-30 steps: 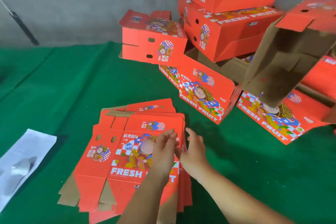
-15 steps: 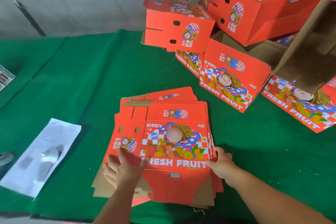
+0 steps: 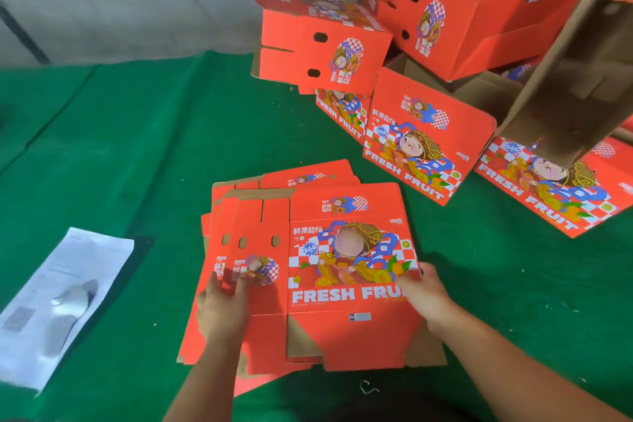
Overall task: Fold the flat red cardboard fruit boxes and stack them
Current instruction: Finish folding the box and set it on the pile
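A pile of flat red blanks lies on the green cloth point(image 3: 137, 147), the top flat box point(image 3: 342, 267) being taken at both side edges. The left hand point(image 3: 222, 308) is laid on the left panel, fingers spread nearly straight; the right hand point(image 3: 423, 293) is closed over the right edge, apparently pinching it. The corrugated sheet is judged light, stiff across its panels yet hinged at the scored creases, and smooth-printed, so edge grips near the creases are favoured. Folded boxes point(image 3: 421, 137) are heaped beyond.

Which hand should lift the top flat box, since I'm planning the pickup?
Probably the right hand: it already grips the top flat box at its right edge. The left hand only rests on top.
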A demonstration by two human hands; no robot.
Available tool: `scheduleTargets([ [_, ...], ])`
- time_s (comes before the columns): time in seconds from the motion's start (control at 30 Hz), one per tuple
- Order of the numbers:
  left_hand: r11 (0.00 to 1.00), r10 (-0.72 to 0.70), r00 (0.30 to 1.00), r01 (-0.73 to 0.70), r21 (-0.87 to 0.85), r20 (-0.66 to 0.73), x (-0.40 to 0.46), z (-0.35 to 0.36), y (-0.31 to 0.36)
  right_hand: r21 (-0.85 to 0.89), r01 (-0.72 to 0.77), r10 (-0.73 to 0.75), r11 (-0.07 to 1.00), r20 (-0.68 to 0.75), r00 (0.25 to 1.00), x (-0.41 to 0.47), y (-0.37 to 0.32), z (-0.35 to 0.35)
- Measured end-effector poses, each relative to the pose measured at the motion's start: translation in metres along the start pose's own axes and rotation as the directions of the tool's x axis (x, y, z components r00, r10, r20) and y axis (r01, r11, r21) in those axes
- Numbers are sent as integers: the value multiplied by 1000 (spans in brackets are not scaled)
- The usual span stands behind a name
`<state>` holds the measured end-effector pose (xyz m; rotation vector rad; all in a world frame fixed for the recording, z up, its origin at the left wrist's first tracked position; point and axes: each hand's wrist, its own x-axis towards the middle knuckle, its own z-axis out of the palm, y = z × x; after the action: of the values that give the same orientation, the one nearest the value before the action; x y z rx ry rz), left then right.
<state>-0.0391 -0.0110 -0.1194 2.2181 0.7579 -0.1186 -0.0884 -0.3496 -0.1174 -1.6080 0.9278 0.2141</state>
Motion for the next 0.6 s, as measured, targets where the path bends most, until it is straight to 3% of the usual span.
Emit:
scheduleTargets([
  [0.07, 997, -8, 1000, 9, -71, 14, 0, 3, 5, 0, 48, -48, 999, -14, 999, -1, -6, -7],
  [0.2, 982, 2, 995, 17, -190, 99, 1, 3, 7, -49, 62, -56, 997, 109, 992, -7, -3, -22],
  [0.37, 971, -15, 992, -16, 239, 125, 9, -7, -18, -77, -7, 16, 997, 127, 992, -15, 24, -16],
  [0.6, 988, -2, 994, -15, 156, 109, -12, -12, -8, -76, 62, -58, 995, 60, 997, -22, 11, -2],
])
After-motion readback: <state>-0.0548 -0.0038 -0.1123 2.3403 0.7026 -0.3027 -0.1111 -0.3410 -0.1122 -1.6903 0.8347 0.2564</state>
